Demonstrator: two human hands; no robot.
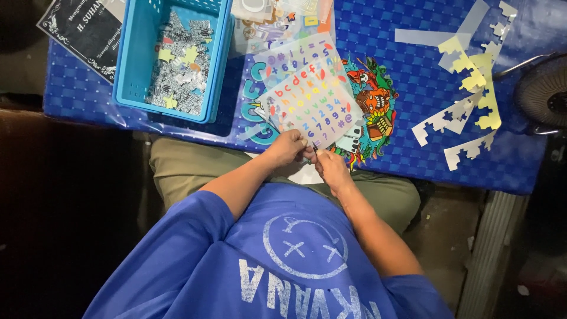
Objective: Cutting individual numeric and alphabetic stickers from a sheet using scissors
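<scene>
A translucent sheet printed with small coloured letters and digits lies over the near edge of the blue table. My left hand pinches the sheet's near corner. My right hand meets it from the right, fingertips at that same corner. Whether the right hand grips the sheet or only touches it is hard to tell. A second similar sheet lies just beyond, partly under the first one.
A blue plastic basket with several small cut pieces stands at the back left. A dark printed card lies left of it. Pale yellow and white notched strips lie at the right. A fan grille shows at the right edge.
</scene>
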